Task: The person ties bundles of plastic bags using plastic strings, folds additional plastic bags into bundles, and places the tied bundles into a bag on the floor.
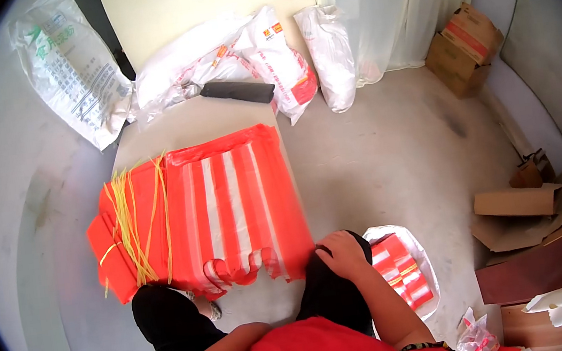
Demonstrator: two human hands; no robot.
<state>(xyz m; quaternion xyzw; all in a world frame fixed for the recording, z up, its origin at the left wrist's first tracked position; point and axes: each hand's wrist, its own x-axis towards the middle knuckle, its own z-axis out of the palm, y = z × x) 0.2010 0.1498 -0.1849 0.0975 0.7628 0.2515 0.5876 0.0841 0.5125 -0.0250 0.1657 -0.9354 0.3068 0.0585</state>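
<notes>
My right hand (340, 254) rests on my right knee, its fingers lying flat and holding nothing. Of my left arm only the forearm (235, 346) shows, bent in against my body; the hand is hidden. In front of my knees, a stack of red-and-white striped plastic bags (231, 199) covers the near part of a low table (177, 128). Loose yellow ties (134, 221) lie across the stack's left side. Beside them is a folded red bundle (110, 256) with a yellow tie around it. Neither hand touches the bags.
A white sack (434, 283) holding tied striped bundles (401, 269) stands right of my knee. A dark wrapped roll (238, 92) lies at the table's far end, near white sacks (273, 53). Cardboard boxes (465, 47) stand far right; torn cardboard (521, 216) lies nearer.
</notes>
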